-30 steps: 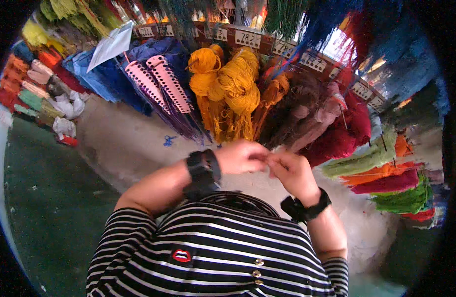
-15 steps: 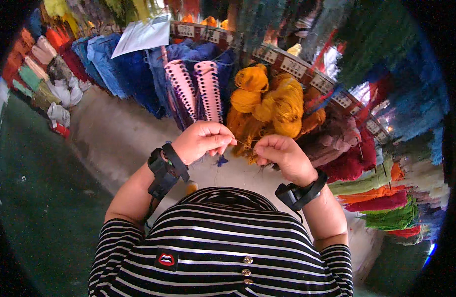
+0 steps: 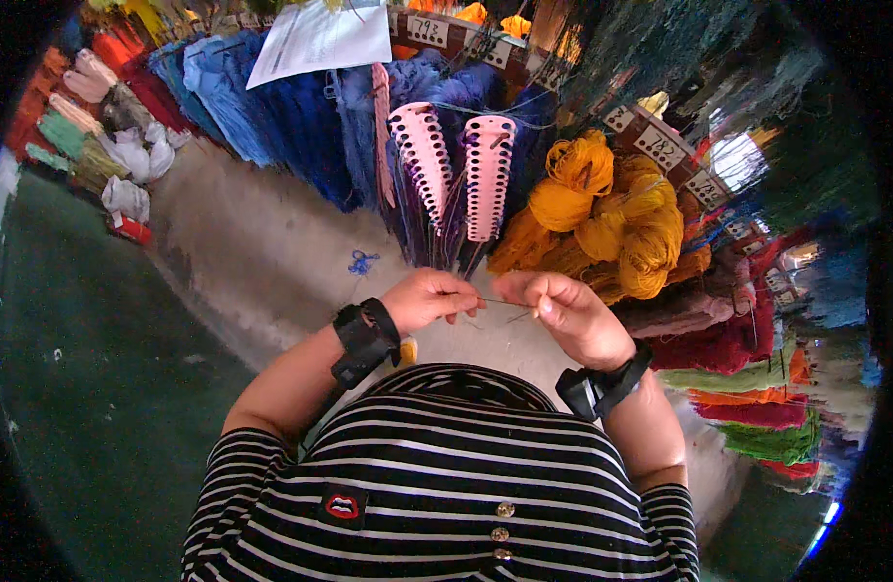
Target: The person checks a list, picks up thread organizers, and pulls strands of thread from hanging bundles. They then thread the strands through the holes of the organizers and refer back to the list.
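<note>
Daylight falls evenly over my hands [image 3: 504,306] and the concrete floor [image 3: 262,242], soft enough that I see only faint shadows under my wrists. The brightest spot is a blown-out white patch at about two o'clock, behind the yarn [image 3: 611,209], and a white sheet [image 3: 320,39] at twelve o'clock glares nearly as pale. The fisheye bends everything toward the rim, and a black ring closes the picture all round. From one to four o'clock the hanging skeins smear into dim, murky colour. The centre is fairly sharp; the thread between my fingers is thin and hard to make out.
</note>
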Tool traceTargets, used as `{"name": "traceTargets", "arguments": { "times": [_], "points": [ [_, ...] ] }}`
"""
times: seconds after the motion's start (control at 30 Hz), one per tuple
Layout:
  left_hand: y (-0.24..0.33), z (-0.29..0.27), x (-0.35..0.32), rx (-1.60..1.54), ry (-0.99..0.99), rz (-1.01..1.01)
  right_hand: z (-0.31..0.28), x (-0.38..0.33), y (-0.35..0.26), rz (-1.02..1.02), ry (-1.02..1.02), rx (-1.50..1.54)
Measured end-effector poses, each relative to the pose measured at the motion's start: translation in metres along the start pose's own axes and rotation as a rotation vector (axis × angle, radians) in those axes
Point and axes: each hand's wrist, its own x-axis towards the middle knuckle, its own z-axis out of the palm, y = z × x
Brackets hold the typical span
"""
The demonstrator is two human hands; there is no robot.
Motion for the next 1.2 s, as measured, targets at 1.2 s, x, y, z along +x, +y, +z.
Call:
{"name": "traceTargets", "arguments": {
  "times": [1.2],
  "points": [
    [-0.051, -0.088, 0.08, -0.22, 0.665, -0.126, -0.074, 0.121, 0.095, 0.026, 0.809, -0.291]
  ]
}}
